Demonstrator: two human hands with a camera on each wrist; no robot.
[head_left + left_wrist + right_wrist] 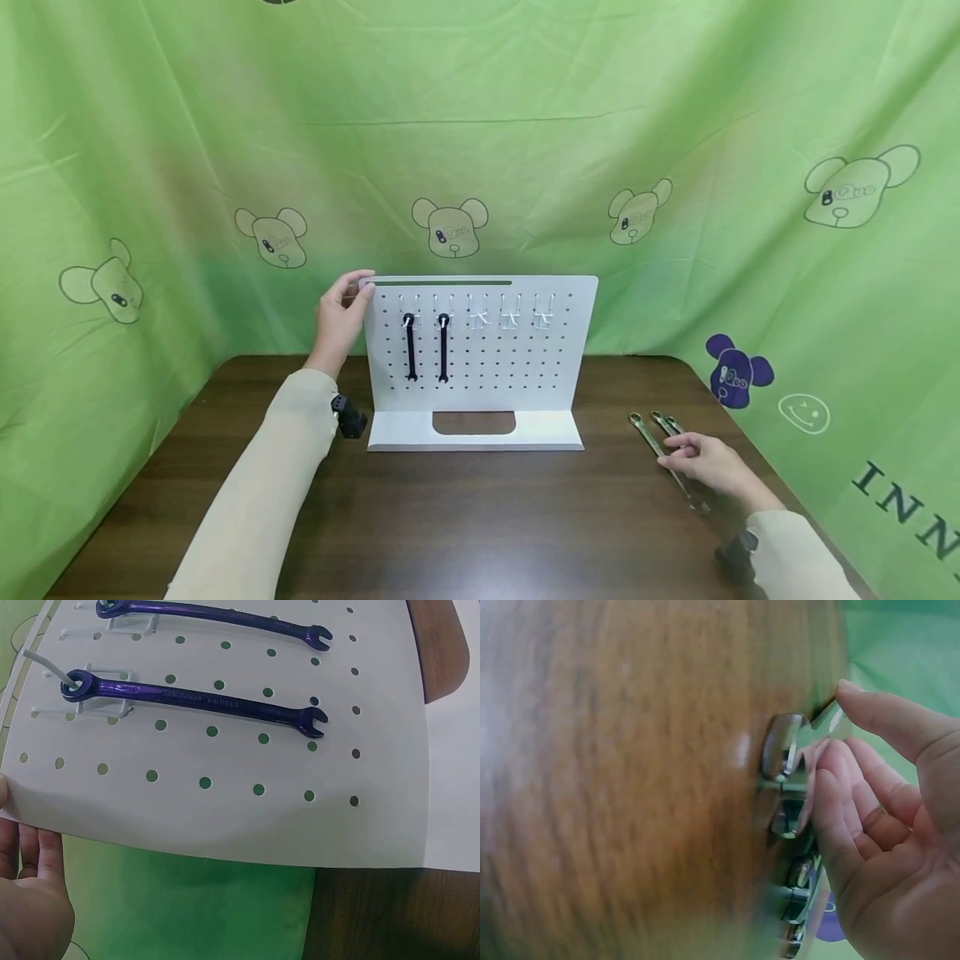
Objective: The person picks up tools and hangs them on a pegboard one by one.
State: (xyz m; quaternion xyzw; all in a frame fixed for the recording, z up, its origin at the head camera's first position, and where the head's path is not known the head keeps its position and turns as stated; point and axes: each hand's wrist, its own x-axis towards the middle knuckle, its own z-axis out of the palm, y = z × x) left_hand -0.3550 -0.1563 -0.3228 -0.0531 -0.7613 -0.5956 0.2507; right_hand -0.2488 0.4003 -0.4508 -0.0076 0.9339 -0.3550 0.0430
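My left hand (pixel 341 321) grips the upper left corner of a white pegboard stand (pixel 480 400), thumb in front and fingers behind. Two dark purple combination wrenches hang by their ring ends from white hooks: the outer wrench (pixel 195 703) and the inner wrench (pixel 443 350). To the right, my right hand (pixel 712 467) pinches a silver combination wrench (pixel 647 435) between thumb and fingers, its ring end pointing away from me. Beside it are more silver wrenches (pixel 662 422), partly hidden by the hand. The right wrist view is blurred around their ends.
Three more white hooks (pixel 510 317) on the pegboard bear nothing. The stand's foot (pixel 405 433) rests on a brown wooden table (pixel 465 517). A green printed curtain (pixel 525 167) hangs behind and along both sides of the table.
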